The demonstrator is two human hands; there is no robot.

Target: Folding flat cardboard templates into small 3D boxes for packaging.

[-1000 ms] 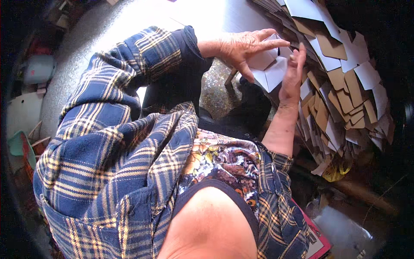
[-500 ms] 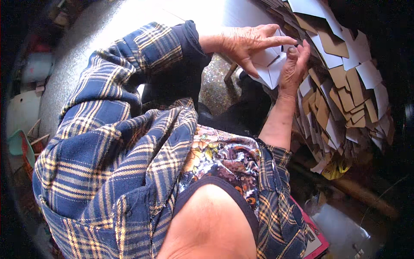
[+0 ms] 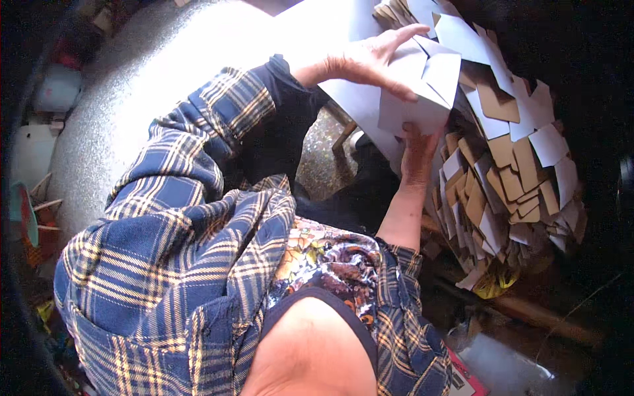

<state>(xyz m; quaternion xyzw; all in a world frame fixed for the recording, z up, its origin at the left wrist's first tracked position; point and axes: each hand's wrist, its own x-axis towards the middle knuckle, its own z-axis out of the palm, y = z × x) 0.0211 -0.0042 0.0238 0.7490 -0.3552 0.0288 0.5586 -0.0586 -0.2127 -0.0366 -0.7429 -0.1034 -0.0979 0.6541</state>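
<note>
Near the top of the view, a white folded paper is held between two bare hands, its triangular flaps facing up and its near edge turned toward the body. The left hand is brought in from the left, back uppermost, with the wrist kept almost level. Its thumb and forefinger are spread wide, the finger stretched past the far corner, the thumb laid across the near part of the paper. Whether any real pressure is applied by it cannot be told.

Below, the right hand is raised almost upright, with its bare forearm slanted up from a plaid cuff. The near edge is gripped here: the thumb is bent over the paper, while the other fingers are tucked behind and mostly hidden.

On the other side, the left arm is bent at the elbow, wrapped in a blue plaid sleeve. A pale surface is seen beneath the left wrist. Just to the right of the paper, a big pile of white and brown folded pieces is heaped, overlapping in ragged layers, with a yellow item lodged at its foot.
</note>
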